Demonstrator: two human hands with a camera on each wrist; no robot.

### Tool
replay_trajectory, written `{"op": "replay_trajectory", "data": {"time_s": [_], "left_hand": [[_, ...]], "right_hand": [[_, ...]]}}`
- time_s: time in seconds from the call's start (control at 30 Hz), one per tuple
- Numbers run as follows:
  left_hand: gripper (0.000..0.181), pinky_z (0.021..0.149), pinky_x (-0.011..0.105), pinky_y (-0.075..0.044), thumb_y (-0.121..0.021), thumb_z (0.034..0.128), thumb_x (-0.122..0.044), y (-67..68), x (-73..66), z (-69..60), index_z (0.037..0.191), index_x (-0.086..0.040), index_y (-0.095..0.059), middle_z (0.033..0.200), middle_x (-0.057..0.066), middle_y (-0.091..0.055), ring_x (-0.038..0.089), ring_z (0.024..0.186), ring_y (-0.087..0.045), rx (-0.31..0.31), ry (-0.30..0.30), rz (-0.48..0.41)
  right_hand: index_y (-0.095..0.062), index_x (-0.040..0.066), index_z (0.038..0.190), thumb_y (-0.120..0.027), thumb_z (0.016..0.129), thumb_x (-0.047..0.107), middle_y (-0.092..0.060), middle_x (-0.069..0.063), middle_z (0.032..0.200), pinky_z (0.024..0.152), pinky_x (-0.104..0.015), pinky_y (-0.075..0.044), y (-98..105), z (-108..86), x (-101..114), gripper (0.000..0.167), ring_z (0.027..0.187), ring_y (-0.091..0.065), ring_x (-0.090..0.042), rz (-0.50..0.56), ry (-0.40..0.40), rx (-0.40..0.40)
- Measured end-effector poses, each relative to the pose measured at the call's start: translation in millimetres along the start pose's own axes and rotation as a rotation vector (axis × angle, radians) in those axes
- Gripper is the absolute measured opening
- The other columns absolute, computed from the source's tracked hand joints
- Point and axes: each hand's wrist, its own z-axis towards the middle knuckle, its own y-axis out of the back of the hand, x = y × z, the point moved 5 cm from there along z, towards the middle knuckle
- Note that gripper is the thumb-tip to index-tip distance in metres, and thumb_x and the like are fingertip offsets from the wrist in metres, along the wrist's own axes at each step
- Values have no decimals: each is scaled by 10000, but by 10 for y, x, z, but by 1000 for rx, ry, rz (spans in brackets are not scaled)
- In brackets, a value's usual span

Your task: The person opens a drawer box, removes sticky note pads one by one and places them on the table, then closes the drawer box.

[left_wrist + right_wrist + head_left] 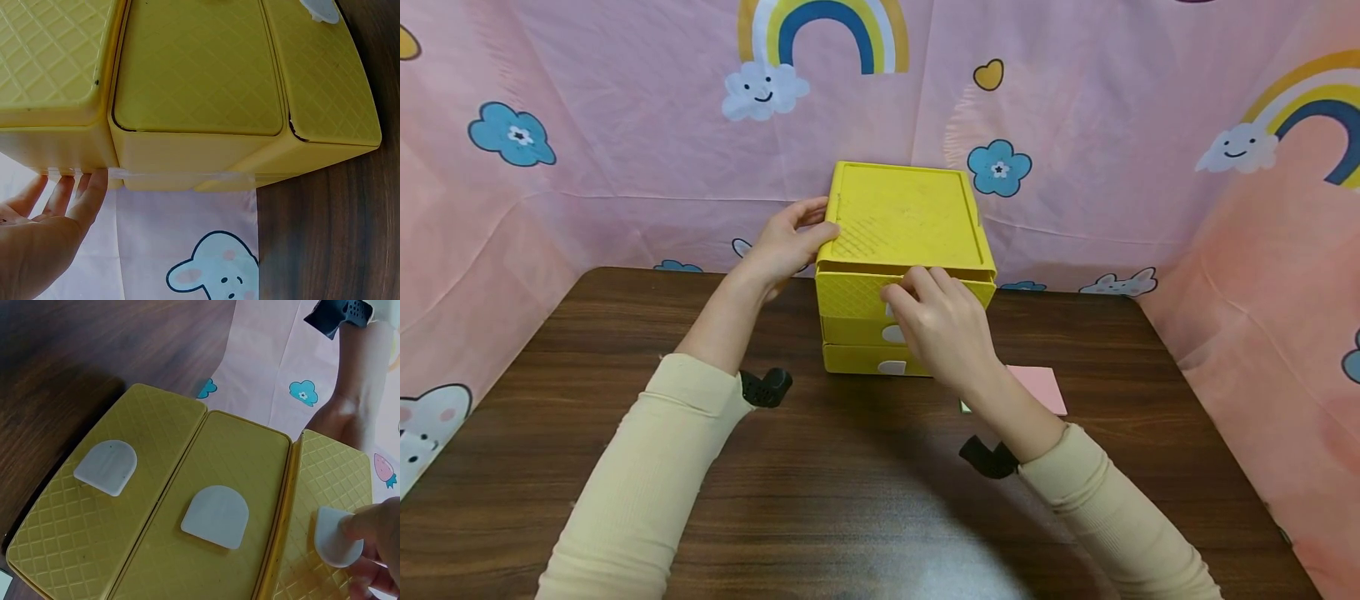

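Note:
A yellow drawer cabinet (pixel 902 212) with stacked drawers stands at the back of the table; its top drawer (pixel 853 293) sticks out slightly. My left hand (pixel 786 243) rests against the cabinet's left side, thumb at the top edge. In the left wrist view its fingers (pixel 87 199) lie nearly straight along the side wall. At the front, my right hand (pixel 946 329) pinches the white handle (pixel 334 537) of the top drawer between thumb and fingers. Two more white handles, the middle (pixel 215 515) and the bottom (pixel 109 467), show on the lower drawers, both pushed in.
Flat pink paper (pixel 1041 389) with a greenish edge lies right of the cabinet, partly behind the right forearm. The dark wooden table (pixel 820 500) extends forward. A pink patterned cloth (pixel 662 167) hangs behind and at both sides.

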Motion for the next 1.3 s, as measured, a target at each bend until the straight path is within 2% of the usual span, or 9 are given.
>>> {"op": "replay_trajectory", "data": {"time_s": [0.63, 1.3], "left_hand": [[580, 955, 326, -442, -542, 906, -241, 6, -8, -6, 1439, -180, -320, 1424, 47, -356, 179, 1217, -440, 3, 5, 20], [581, 960, 326, -439, -536, 910, -237, 5, 10, 2, 1443, -185, -311, 1431, 48, -343, 175, 1214, -445, 10, 9, 6]], "right_hand": [[-670, 116, 844, -554, 886, 67, -530, -41, 730, 494, -251, -358, -89, 63, -73, 132, 612, -436, -191, -62, -19, -19], [-681, 124, 885, -564, 887, 84, -536, -41, 749, 496, -243, -349, -115, 50, -103, 124, 625, -437, -189, -54, -16, -26]]}}
